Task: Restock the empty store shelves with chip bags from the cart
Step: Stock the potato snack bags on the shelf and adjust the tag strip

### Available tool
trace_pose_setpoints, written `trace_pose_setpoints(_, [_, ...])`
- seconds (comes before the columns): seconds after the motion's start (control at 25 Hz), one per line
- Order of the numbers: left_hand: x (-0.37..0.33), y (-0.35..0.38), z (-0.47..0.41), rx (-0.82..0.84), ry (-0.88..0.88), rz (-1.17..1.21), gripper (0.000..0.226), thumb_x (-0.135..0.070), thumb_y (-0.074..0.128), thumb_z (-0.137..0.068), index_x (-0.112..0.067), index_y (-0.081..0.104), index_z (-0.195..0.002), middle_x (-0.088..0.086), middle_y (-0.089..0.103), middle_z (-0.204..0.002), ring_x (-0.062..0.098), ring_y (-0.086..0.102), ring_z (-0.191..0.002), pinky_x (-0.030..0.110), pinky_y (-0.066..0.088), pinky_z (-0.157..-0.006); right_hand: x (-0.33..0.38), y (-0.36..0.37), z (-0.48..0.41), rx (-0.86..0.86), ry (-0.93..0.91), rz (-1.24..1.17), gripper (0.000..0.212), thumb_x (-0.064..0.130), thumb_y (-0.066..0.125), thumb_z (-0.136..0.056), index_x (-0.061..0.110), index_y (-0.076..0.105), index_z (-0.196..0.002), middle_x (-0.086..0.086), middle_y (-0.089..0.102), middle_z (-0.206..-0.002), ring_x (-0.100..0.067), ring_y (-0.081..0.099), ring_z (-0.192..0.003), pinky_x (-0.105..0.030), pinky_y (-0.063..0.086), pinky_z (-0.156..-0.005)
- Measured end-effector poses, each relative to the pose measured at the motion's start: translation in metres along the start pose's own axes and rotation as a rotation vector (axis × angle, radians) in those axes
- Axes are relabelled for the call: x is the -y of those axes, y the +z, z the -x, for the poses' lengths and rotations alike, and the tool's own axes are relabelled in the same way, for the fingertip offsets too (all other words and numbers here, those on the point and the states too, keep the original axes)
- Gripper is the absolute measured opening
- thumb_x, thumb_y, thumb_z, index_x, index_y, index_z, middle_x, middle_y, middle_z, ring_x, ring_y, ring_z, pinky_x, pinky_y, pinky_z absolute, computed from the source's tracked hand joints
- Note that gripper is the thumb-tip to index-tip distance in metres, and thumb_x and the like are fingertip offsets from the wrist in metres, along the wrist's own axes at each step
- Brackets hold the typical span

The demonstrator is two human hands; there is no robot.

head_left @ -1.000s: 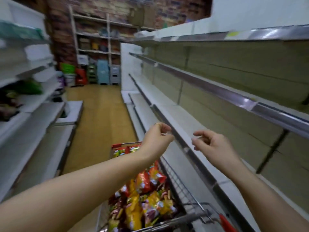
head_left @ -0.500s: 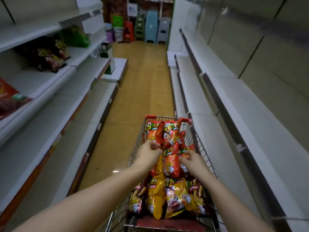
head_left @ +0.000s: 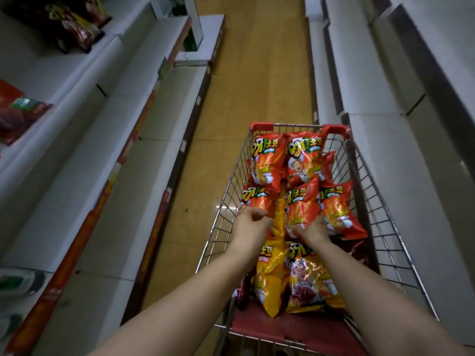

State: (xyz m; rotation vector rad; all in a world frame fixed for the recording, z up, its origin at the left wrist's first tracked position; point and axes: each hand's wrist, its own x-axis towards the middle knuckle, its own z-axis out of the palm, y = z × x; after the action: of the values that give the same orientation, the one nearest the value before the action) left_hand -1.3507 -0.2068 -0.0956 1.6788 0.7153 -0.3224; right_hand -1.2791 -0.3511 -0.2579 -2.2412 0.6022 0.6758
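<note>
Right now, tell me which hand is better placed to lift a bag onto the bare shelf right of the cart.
Right. The right hand grips a red bag nearer that shelf; the left hand holds one across the cart.

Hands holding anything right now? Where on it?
Left hand grips the left red bag by its lower end; right hand grips the middle red bag by its lower end. Both bags lie in the cart.

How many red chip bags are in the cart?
6 bags: two at the cart's far end, one behind them, one in the left hand, one in the right hand, one rightmost. Others may be hidden.
</note>
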Motion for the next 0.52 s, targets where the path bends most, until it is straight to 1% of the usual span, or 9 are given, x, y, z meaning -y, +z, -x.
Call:
trace_pose_setpoints(0.08, [0.006,0.0,-0.003,0.011,-0.008,0.019,0.01,-0.005,0.055,-0.088,-0.012,0.054,-0.096,0.003,0.054,-0.088,0.015,0.052,-0.079,0.024,0.043,-0.066,-0.007,0.01,-0.01,-0.012,0.017,0.029,0.091,0.028,0.069,-0.083,0.002,0.008,-0.146,-0.026,0.027,-0.144,-0.042,0.038,-0.128,-0.044,0.036,-0.1])
trace_pose_setpoints(0.12, [0.008,0.0,-0.004,0.021,-0.01,0.025,0.01,-0.005,0.055,-0.089,-0.011,0.054,-0.096,0.003,0.054,-0.089,0.016,0.052,-0.08,0.023,0.043,-0.065,-0.01,0.011,-0.013,-0.033,0.002,0.042,0.087,0.025,0.069,-0.083,0.003,0.012,-0.145,-0.026,0.031,-0.141,-0.042,0.041,-0.125,-0.044,0.038,-0.099])
trace_pose_setpoints(0.24, [0.014,-0.001,-0.003,0.038,-0.009,0.035,0.009,-0.006,0.055,-0.089,-0.012,0.054,-0.096,0.004,0.055,-0.089,0.016,0.053,-0.079,0.022,0.042,-0.063,-0.015,0.004,-0.005,-0.137,-0.078,0.009,0.066,0.018,0.066,-0.085,0.001,0.031,-0.137,-0.023,0.048,-0.131,-0.039,0.051,-0.116,-0.043,0.045,-0.093])
trace_pose_setpoints(0.32, [0.015,-0.002,-0.001,0.046,-0.002,0.027,0.009,-0.006,0.056,-0.088,-0.012,0.055,-0.095,0.006,0.056,-0.092,0.018,0.053,-0.084,0.026,0.042,-0.069,-0.017,-0.009,0.012,-0.197,-0.106,-0.001,0.058,0.018,0.065,-0.086,0.001,0.037,-0.134,-0.02,0.05,-0.129,-0.038,0.053,-0.114,-0.042,0.046,-0.092])
trace_pose_setpoints(0.44, [0.018,-0.003,0.004,0.074,0.002,0.038,0.01,-0.008,0.059,-0.087,-0.015,0.056,-0.093,0.009,0.057,-0.095,0.019,0.053,-0.084,0.03,0.042,-0.073,-0.019,-0.041,0.05,-0.245,-0.187,-0.044,0.056,0.019,0.065,-0.084,0.007,0.042,-0.134,-0.015,0.054,-0.125,-0.034,0.055,-0.111,-0.037,0.048,-0.09])
trace_pose_setpoints(0.48, [0.018,-0.002,0.008,0.098,0.004,0.04,0.011,-0.011,0.061,-0.086,-0.016,0.055,-0.095,0.009,0.058,-0.1,0.02,0.055,-0.086,0.032,0.044,-0.076,-0.019,-0.055,0.069,-0.25,-0.231,-0.096,0.055,0.018,0.066,-0.084,0.009,0.043,-0.133,-0.013,0.056,-0.123,-0.032,0.056,-0.109,-0.033,0.047,-0.086])
trace_pose_setpoints(0.52, [0.015,-0.001,0.014,0.125,0.016,0.04,0.016,-0.016,0.063,-0.086,-0.017,0.055,-0.1,0.009,0.059,-0.107,0.021,0.057,-0.093,0.034,0.047,-0.082,-0.019,-0.069,0.09,-0.236,-0.28,-0.174,0.054,0.017,0.066,-0.083,0.011,0.045,-0.132,-0.011,0.057,-0.12,-0.029,0.057,-0.106,-0.03,0.047,-0.081])
